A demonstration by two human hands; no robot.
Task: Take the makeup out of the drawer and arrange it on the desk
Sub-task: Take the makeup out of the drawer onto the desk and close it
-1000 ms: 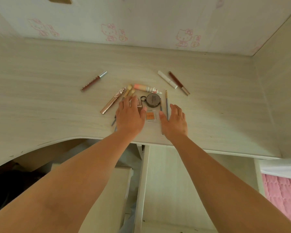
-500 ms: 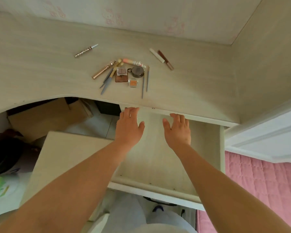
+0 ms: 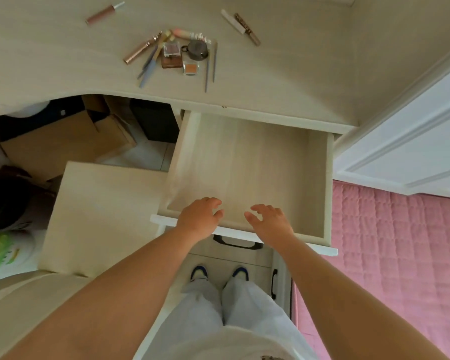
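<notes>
- Two hands are seen over the near edge of the drawer point(image 3: 250, 162): left hand point(image 3: 199, 220), right hand point(image 3: 269, 222), fingers loosely curled, nothing held.
- No makeup is visible in the drawer.
- Makeup cluster point(image 3: 177, 54) lies on the counter point(image 3: 50, 61), well beyond the fingers, up and slightly left; the left hand is judged nearer.
- Long axes of the pencils point(image 3: 210, 64) run away from the person.

Bare forearms; light grey trousers point(image 3: 229, 313); blue-white shoes point(image 3: 199, 272).
</notes>
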